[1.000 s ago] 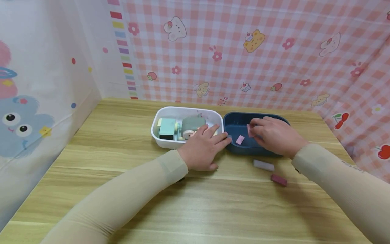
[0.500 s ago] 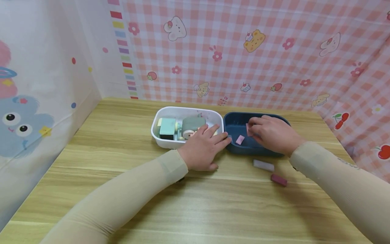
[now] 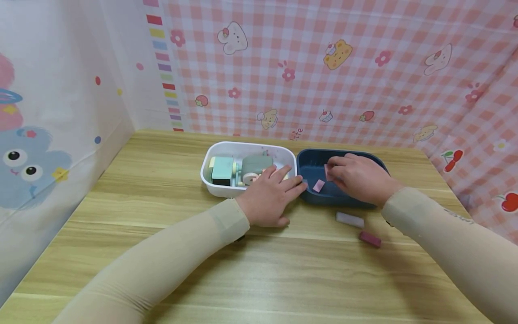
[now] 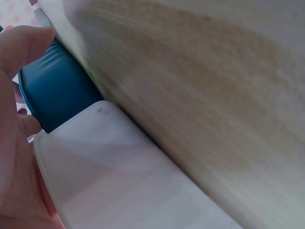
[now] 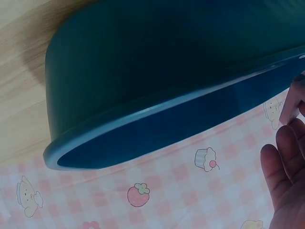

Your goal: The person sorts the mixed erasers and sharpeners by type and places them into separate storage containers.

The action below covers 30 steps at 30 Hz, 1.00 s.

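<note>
My right hand (image 3: 360, 177) pinches a small pink block (image 3: 327, 173) inside the dark blue bin (image 3: 323, 198). The same block (image 5: 289, 107) shows at its fingertips in the right wrist view. Another pink block (image 3: 318, 186) lies at the front left of this bin. Across the near rim of the white bin (image 3: 226, 192) rests my left hand (image 3: 269, 198), fingers spread, their tips reaching the blue bin's left end. Beside those tips is a small pale blue piece (image 3: 305, 183). The left wrist view has the hand (image 4: 14, 157) along both bins' rims.
The bins stand end to end at the table's back. A mint cube (image 3: 222, 167) and a grey-green piece (image 3: 257, 163) sit in the white one. Before the blue bin lie a grey block (image 3: 350, 219) and a dark red block (image 3: 370, 239). A checked cloth (image 3: 307, 90) hangs behind.
My right hand has shifted slightly to the left inside the blue bin, still pinching the pink block. The left hand has stayed in place.
</note>
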Tool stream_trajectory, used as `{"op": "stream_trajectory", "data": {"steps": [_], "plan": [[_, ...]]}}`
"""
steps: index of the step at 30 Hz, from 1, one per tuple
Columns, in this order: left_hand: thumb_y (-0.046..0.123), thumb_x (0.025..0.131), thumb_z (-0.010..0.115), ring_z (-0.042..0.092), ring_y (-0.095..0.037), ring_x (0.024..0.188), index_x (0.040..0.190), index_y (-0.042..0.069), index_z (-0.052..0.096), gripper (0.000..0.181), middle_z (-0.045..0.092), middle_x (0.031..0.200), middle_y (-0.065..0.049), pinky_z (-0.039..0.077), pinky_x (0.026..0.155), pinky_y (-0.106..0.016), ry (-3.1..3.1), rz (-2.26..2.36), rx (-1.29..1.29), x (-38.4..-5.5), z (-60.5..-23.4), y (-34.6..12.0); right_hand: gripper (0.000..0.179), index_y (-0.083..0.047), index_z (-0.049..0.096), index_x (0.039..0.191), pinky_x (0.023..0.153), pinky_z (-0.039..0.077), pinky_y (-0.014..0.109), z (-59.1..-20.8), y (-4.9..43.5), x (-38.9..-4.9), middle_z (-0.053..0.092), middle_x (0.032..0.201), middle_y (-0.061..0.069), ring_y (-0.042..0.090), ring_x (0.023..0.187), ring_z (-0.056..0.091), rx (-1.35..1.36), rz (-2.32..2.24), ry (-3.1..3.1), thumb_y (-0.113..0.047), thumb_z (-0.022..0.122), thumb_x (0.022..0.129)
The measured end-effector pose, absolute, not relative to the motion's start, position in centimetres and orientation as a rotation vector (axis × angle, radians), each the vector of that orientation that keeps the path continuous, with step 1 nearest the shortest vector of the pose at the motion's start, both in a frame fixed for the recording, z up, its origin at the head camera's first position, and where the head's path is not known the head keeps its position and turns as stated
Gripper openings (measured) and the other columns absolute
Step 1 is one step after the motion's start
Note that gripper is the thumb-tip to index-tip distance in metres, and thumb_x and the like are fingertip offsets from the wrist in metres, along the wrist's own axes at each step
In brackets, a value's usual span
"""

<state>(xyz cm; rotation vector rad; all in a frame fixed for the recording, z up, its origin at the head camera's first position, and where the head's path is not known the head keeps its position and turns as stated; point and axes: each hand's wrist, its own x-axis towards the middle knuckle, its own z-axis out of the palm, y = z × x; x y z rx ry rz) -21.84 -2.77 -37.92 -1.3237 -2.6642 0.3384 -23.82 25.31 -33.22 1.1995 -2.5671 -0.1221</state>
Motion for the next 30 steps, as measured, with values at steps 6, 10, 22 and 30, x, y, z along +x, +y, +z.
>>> {"op": "stream_trajectory", "data": {"steps": [6,10,22,30], "plan": [[0.073,0.091,0.063,0.021,-0.035,0.163,0.168,0.024,0.028,0.098,0.031,0.174,-0.001,0.024,0.130,-0.057,-2.670,0.342,-1.322,-21.83,-37.86,-2.76,0.016,-0.005,0.080,0.102,0.085,0.061,0.042,-33.31,25.24,-23.69,0.075,0.112,0.011,0.025,0.092,0.069,1.193,-0.121,-2.597,-0.012,0.085,0.088],[0.073,0.090,0.063,0.022,-0.035,0.162,0.168,0.024,0.030,0.098,0.033,0.173,-0.001,0.025,0.129,-0.056,-2.650,0.341,-1.322,-21.83,-37.79,-2.76,0.013,-0.007,0.080,0.099,0.087,0.062,0.042,-33.41,25.25,-23.62,0.076,0.113,0.010,0.025,0.095,0.070,1.187,-0.115,-2.615,-0.010,0.086,0.087],[0.073,0.091,0.063,0.022,-0.035,0.162,0.168,0.024,0.029,0.097,0.032,0.173,-0.001,0.025,0.129,-0.056,-2.656,0.346,-1.319,-21.80,-37.85,-2.76,0.013,-0.006,0.081,0.101,0.089,0.061,0.044,-33.61,25.37,-23.38,0.078,0.107,0.010,0.027,0.098,0.072,1.179,-0.132,-2.654,-0.013,0.083,0.090],[0.073,0.090,0.064,0.022,-0.035,0.162,0.168,0.024,0.030,0.098,0.033,0.173,-0.001,0.026,0.129,-0.056,-2.655,0.332,-1.316,-21.86,-38.00,-2.73,0.013,-0.006,0.081,0.102,0.088,0.061,0.044,-33.60,25.73,-23.12,0.078,0.106,0.010,0.026,0.097,0.072,1.156,-0.116,-2.655,-0.014,0.081,0.092]]}}
